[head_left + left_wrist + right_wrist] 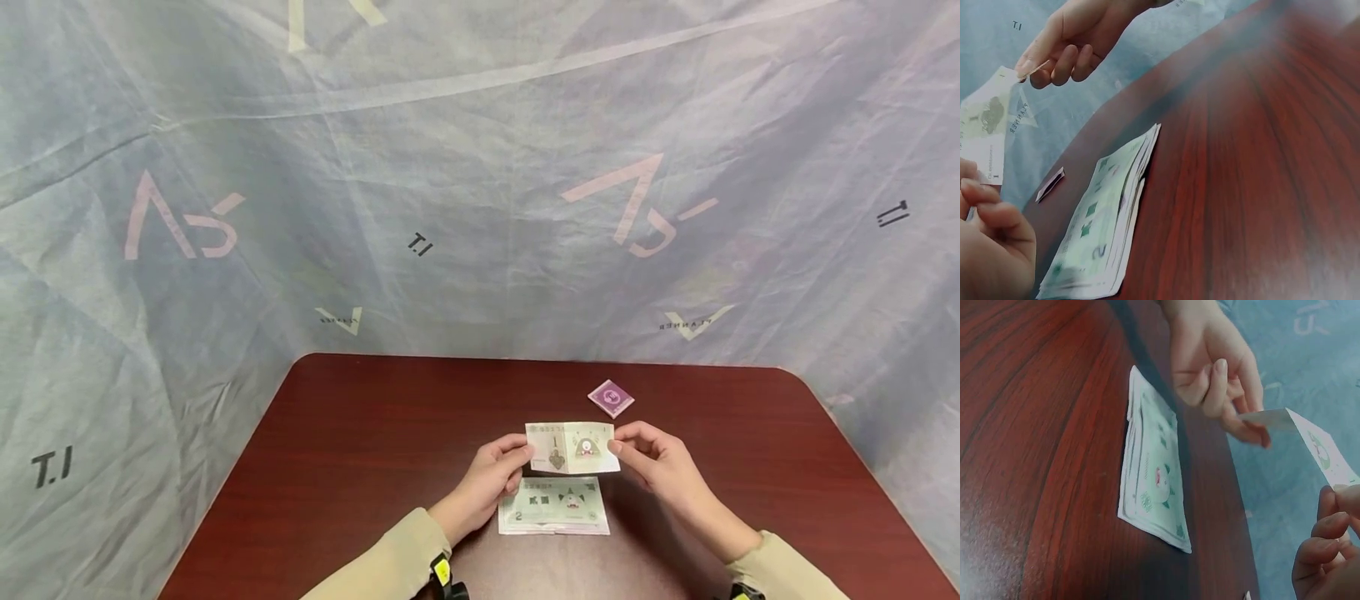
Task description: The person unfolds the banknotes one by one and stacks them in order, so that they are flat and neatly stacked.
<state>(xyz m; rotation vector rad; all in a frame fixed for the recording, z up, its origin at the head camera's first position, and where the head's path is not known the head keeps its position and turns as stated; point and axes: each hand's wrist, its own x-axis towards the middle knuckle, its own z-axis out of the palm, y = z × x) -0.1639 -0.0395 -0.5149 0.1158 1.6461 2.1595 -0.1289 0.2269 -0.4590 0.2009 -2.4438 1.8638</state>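
Observation:
A pale play banknote (572,447) with a 1 and a cartoon face is stretched between both hands above the table. My left hand (493,475) pinches its left end between thumb and fingers. At the opposite end my right hand (658,458) pinches the edge the same way. A crease runs down the note's middle, and the right wrist view shows it bent there. Just below lies a stack of greenish play banknotes (555,507), a 2 printed on the top one. The stack's edges are slightly uneven in the left wrist view (1100,225).
A small folded purple note (611,398) lies farther back on the dark red wooden table (405,400). Grey printed cloth (465,183) hangs behind the table and along its sides. Both wrists carry strapped devices.

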